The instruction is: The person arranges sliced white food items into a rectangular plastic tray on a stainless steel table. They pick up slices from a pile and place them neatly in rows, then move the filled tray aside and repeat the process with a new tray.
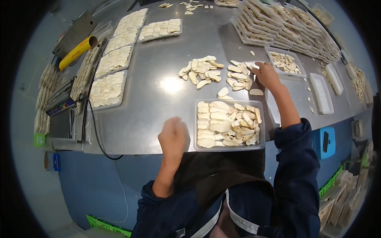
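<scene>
My right hand [267, 76] is over the steel table, thumb and forefinger pinching a pale dried mushroom slice [251, 65] at the edge of a small pile of slices [238, 76]. In front of me sits a clear plastic tray [229, 149]. Its left part holds neat overlapping rows of broad mushroom slices [218, 114]; smaller browner pieces [245, 128] lie loosely in its right part. Left of this tray my left hand [174, 135] hovers, curled and blurred by motion; whether anything is inside it is hidden.
Another pile of slices [202, 70] lies left of the first. Filled trays [107, 89] line the table's left side, beside a black cable [95, 128] and a yellow tube [77, 53]. Tall stacks of filled trays [276, 26] stand back right, near a tray of small pieces [285, 62].
</scene>
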The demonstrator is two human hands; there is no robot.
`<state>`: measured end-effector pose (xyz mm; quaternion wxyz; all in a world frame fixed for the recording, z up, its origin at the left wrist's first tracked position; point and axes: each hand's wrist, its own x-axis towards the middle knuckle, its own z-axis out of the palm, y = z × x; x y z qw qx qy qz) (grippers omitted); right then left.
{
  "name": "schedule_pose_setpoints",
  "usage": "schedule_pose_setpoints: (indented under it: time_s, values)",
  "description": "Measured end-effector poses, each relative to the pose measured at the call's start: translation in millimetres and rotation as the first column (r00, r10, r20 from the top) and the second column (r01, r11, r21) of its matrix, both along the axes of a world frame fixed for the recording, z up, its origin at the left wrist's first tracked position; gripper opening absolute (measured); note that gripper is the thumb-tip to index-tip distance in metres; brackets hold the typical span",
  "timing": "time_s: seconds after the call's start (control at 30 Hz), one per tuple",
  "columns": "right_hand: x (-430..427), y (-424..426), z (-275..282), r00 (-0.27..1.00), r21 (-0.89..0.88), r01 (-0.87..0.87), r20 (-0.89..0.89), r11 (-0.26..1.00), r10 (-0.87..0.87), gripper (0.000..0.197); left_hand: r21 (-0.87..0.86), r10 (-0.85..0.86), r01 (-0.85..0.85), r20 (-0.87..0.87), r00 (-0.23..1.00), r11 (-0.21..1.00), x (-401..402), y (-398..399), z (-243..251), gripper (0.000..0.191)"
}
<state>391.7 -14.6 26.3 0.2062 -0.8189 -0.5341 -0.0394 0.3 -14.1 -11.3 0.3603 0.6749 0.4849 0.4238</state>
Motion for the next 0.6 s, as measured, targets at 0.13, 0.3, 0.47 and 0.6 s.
schedule_pose_setpoints:
  time_s: [0.13,0.3,0.47,0.6]
  values:
    - [8,3,7,0.996,-0.094,-0.02,-0.089,0.995,0.011,0.024,0.024,-0.004,0.004,-0.006,1.0,1.0,1,3,-1,0.018]
    - [-26,-40,34,0.781,0.096,0.133,-0.623,0.986,-0.045,0.024,-0.091,-0.026,0.034,0.085,0.996,0.995,-2,-2,5,0.021]
    - [-154,-104,64,0.082,0.218,0.01,-0.973,0.976,0.216,0.029,-0.299,-0.31,0.397,0.3,0.902,0.867,9,-43,62,0.028]
    - [-208,-127,59,-0.2,0.196,-0.038,-0.962,0.98,0.184,0.02,-0.36,-0.437,0.635,0.495,0.751,0.683,19,-61,79,0.021]
